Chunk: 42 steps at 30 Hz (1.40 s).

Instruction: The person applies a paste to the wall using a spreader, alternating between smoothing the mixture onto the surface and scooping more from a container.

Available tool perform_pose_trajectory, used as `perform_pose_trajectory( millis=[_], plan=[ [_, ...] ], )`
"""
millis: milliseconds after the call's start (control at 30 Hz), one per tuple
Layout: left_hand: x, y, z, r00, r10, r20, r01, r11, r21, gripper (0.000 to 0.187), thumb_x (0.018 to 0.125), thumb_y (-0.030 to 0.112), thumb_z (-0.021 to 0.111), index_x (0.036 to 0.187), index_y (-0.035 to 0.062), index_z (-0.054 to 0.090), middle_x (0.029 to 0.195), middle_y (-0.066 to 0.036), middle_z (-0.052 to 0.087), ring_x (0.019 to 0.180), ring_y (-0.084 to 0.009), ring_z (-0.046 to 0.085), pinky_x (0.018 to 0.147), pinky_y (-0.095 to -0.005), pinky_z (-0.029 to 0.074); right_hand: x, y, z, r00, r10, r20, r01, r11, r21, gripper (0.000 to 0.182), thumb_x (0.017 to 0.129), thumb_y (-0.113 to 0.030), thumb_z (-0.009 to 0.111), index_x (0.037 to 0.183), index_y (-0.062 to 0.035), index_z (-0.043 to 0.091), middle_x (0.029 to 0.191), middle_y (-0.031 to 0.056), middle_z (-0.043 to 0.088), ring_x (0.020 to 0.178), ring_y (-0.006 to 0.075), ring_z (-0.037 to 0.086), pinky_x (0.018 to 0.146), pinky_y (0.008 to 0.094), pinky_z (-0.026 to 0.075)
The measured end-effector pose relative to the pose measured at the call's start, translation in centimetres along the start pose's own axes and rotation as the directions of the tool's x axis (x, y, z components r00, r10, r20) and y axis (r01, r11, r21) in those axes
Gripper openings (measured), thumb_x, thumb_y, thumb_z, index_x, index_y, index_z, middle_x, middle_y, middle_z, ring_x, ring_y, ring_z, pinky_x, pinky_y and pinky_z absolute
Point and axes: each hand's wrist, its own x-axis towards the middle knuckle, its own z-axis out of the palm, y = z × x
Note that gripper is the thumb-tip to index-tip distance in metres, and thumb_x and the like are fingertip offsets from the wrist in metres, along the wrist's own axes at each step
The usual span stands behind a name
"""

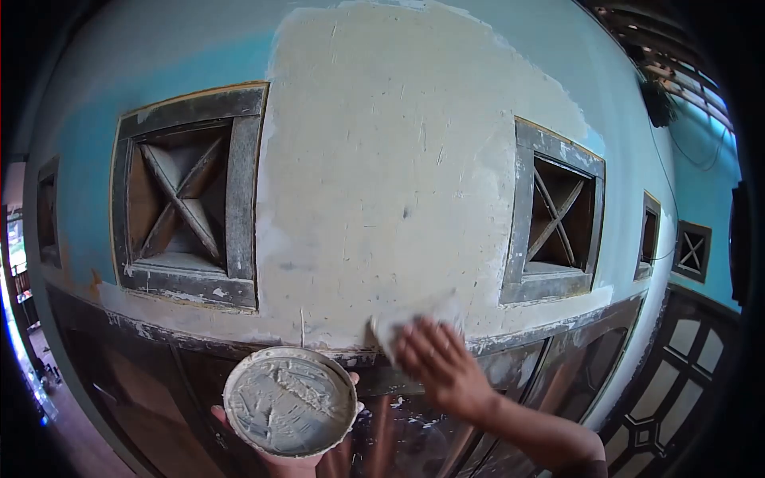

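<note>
My left hand (293, 460) holds a round shallow tub (231, 382) from below, its fingers curled up around the sides. Grey-white filler paste (291, 402) is smeared across the tub's inside, with a thicker ridge near the middle. My right hand (437, 362) is closed on a pale flat scraper (386, 333), pressed against the lower part of the wall (374, 183) just above the dark wooden ledge. The scraper is blurred, and its far side is partly hidden by my fingers. Cream filler with scratches and small dark marks coats this wall section.
Crossed-bar wooden vents flank the filler patch, one at left (241, 191) and one at right (524, 207). Blue paint (191, 80) surrounds the patch. Dark wooden panels (135, 382) run below the ledge. A panelled door (661, 390) stands at far right.
</note>
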Motion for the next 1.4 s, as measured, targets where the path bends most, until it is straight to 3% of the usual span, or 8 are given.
perform_pose_trajectory(
  millis=[100, 300, 600, 733, 867, 933, 1100, 1400],
  plan=[
    [-0.3, 0.7, 0.8, 0.994, 0.013, -0.109, -0.015, 1.000, -0.018, 0.116, 0.078, 0.095, 0.038, 0.158, 0.0112, 0.027, 0.155, -0.029, 0.036, 0.132, -0.0643, 0.039, 0.096, -0.0811, 0.041, -1.2, -1.5, -3.6, 0.996, 0.063, -0.066, -0.046, 0.971, 0.234, 0.065, 0.092, 0.001, 0.056, 0.155, -0.0039, 0.038, 0.158, 0.0180, 0.041, 0.147, 0.0375, 0.038, 0.122, 0.0550, 0.027],
    [-0.2, -0.4, 1.2, 0.986, 0.020, -0.168, -0.036, 0.995, -0.088, 0.117, 0.077, 0.095, 0.039, 0.158, 0.0115, 0.027, 0.153, -0.028, 0.039, 0.130, -0.0645, 0.041, 0.098, -0.0812, 0.040, 12.7, 11.3, -10.1, 0.789, 0.075, -0.609, -0.173, 0.980, -0.103, 0.051, 0.087, 0.010, 0.056, 0.136, -0.0003, 0.056, 0.139, 0.0207, 0.059, 0.131, 0.0425, 0.055, 0.111, 0.0490, 0.044],
    [-2.5, 0.1, -0.4, 0.992, -0.043, -0.120, 0.040, 0.999, -0.031, 0.119, 0.074, 0.097, 0.040, 0.157, 0.0125, 0.031, 0.152, -0.028, 0.041, 0.130, -0.0633, 0.042, 0.100, -0.0782, 0.041, 1.1, 3.5, -0.3, 0.964, 0.206, -0.170, -0.196, 0.978, 0.077, 0.063, 0.087, 0.005, 0.053, 0.149, -0.0060, 0.046, 0.157, 0.0170, 0.043, 0.149, 0.0406, 0.034, 0.119, 0.0581, 0.029],
    [-4.6, -1.3, -1.3, 0.968, -0.248, -0.048, 0.247, 0.969, -0.018, 0.123, 0.069, 0.094, 0.054, 0.158, 0.0127, 0.030, 0.157, -0.030, 0.033, 0.139, -0.0540, 0.037, 0.112, -0.0761, 0.028, -6.6, -1.9, -2.0, 0.952, 0.242, -0.187, -0.197, 0.953, 0.228, 0.046, 0.090, -0.005, 0.068, 0.136, -0.0049, 0.060, 0.139, 0.0185, 0.061, 0.135, 0.0374, 0.054, 0.113, 0.0515, 0.040],
    [-7.0, -6.4, -2.8, 0.961, -0.269, -0.059, 0.234, 0.910, -0.342, 0.119, 0.069, 0.077, 0.075, 0.161, 0.0220, 0.024, 0.164, -0.027, 0.019, 0.148, -0.0482, 0.025, 0.114, -0.0735, 0.029, -12.8, -3.5, -5.0, 0.788, 0.609, -0.090, -0.416, 0.635, 0.651, 0.033, 0.094, -0.002, 0.062, 0.127, 0.0012, 0.063, 0.125, 0.0208, 0.069, 0.110, 0.0298, 0.070, 0.093, 0.0392, 0.055],
    [-6.9, -7.5, -0.9, 0.980, -0.193, -0.052, 0.180, 0.965, -0.191, 0.118, 0.068, 0.071, 0.080, 0.161, 0.0270, 0.023, 0.164, -0.026, 0.019, 0.149, -0.0462, 0.026, 0.114, -0.0721, 0.030, -15.6, -3.3, -5.1, 0.521, 0.835, 0.178, -0.282, -0.028, 0.959, 0.027, 0.096, -0.004, 0.061, 0.121, 0.0049, 0.063, 0.109, 0.0152, 0.073, 0.092, 0.0214, 0.072, 0.081, 0.0306, 0.056],
    [-10.8, -11.1, -4.8, 0.908, -0.414, -0.061, 0.382, 0.880, -0.283, 0.135, 0.058, 0.071, 0.087, 0.159, 0.0092, 0.023, 0.160, -0.025, 0.027, 0.143, -0.0495, 0.035, 0.115, -0.0680, 0.034, -17.5, -0.6, -6.4, 0.384, 0.587, 0.712, -0.313, -0.643, 0.699, 0.033, 0.086, 0.000, 0.062, 0.118, 0.0094, 0.063, 0.098, 0.0112, 0.072, 0.081, 0.0152, 0.070, 0.073, 0.0265, 0.055],
    [-10.4, -17.2, -1.3, 0.940, -0.336, -0.062, 0.328, 0.938, -0.111, 0.148, 0.046, 0.070, 0.093, 0.161, 0.0110, 0.018, 0.163, -0.021, 0.023, 0.146, -0.0506, 0.030, 0.120, -0.0653, 0.027, -17.8, 1.4, -6.5, 0.269, 0.294, 0.917, -0.580, -0.711, 0.398, 0.022, 0.093, -0.008, 0.064, 0.110, 0.0052, 0.067, 0.088, 0.0057, 0.069, 0.070, 0.0098, 0.063, 0.061, 0.0248, 0.047]
  ],
)
